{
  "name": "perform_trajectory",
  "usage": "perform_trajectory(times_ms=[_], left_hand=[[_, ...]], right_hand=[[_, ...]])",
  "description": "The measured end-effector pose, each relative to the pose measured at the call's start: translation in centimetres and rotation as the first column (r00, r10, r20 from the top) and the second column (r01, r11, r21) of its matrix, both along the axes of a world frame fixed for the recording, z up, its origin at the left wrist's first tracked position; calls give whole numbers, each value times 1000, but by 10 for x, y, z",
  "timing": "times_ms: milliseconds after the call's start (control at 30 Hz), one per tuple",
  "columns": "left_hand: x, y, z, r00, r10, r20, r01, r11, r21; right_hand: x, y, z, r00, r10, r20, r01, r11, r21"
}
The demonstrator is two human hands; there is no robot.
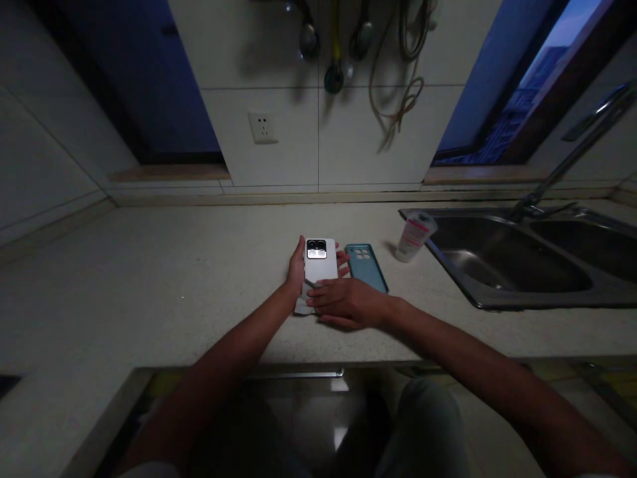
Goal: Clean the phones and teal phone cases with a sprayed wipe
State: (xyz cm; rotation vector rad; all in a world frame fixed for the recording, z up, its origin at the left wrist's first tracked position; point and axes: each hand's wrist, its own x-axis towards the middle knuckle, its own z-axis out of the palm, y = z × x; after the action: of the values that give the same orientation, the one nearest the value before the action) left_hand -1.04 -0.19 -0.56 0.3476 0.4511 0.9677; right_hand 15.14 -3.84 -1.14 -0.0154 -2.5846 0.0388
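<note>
A white smartphone (pixel 321 267) lies back side up in my left hand (pixel 297 269), its dark square camera block at the top end. My left thumb runs along the phone's left edge, and the fingertips come out past its right edge. My right hand (pixel 348 302) is laid over the phone's lower end, fingers close together and pointing left, pressing a thin greyish-white cloth (pixel 304 307) against its back. Most of that cloth is hidden under the fingers. Just right of the phone, a teal phone case (pixel 367 267) with camera cutouts rests on the counter, partly behind my right hand.
A clear plastic cup (pixel 415 236) with pink print stands tilted-looking beside the metal sink (pixel 478 292) at the right. A tap (pixel 535 202) rises behind the sink. The pale countertop (pixel 199 265) ends at a front edge near my body. A wall socket (pixel 263 127) sits above it.
</note>
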Motion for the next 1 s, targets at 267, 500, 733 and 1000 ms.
perform_trajectory(times_ms=[267, 500, 733, 1000], left_hand=[[-4, 1, -5, 999, 31, 8, -32, 998, 51], [-5, 1, 2, 1000, -28, -1, 28, 999, 22], [-7, 4, -3, 999, -27, 24, 26, 999, 23], [-4, 1, -2, 999, 31, 11, -31, 999, 30]], right_hand=[[2, 1, 0, 986, 32, -166, -34, 999, -6], [25, 22, 3, 871, -308, -383, 265, 951, -163], [28, 28, -6, 875, -400, -273, 342, 910, -234], [17, 19, -8, 987, -111, -118, 87, 978, -187]])
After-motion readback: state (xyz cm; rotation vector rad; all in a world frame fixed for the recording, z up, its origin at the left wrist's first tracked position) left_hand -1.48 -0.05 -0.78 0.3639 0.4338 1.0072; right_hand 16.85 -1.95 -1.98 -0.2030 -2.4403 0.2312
